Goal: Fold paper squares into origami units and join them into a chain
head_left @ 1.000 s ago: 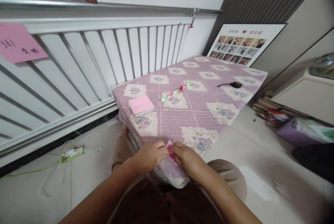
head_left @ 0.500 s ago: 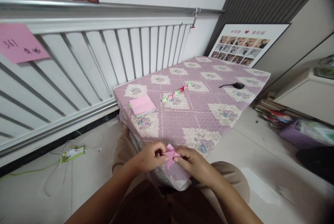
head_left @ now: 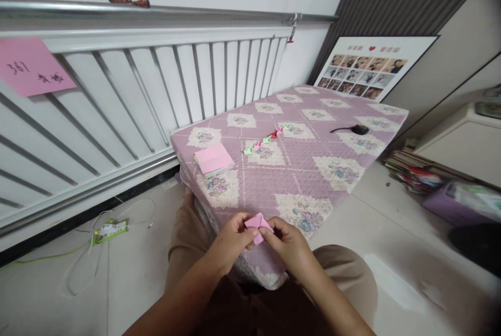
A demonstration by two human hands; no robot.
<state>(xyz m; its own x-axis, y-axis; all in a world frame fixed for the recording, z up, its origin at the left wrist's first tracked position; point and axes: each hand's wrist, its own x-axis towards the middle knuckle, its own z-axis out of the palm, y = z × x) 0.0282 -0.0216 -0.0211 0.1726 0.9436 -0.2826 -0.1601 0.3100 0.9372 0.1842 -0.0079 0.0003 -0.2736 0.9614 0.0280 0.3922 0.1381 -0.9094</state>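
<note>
A small folded piece of pink origami paper [head_left: 259,221] is pinched between both hands over the near corner of the table. My left hand [head_left: 235,236] grips its left side, thumb on the front face. On the right side my right hand [head_left: 288,239] holds it the same way, the two thumbs almost meeting at its middle. The paper has a diamond shape with a point at the top. Beyond it lies a stack of square paper [head_left: 214,158], pink on top. A slanting row of small folded paper pieces [head_left: 266,139] in green, pink and red sits further back.
A floral cloth [head_left: 274,179] covers the table, with a small black object with a tail [head_left: 359,129] at its right. A white radiator [head_left: 156,80] runs along the left. A power strip [head_left: 111,230] with cables lies on the floor. A photo board [head_left: 364,67] leans at the back.
The pink paper has gone from a shape with crossing flaps to a more compact diamond. My hands have come closer together, and the left has shifted slightly right.
</note>
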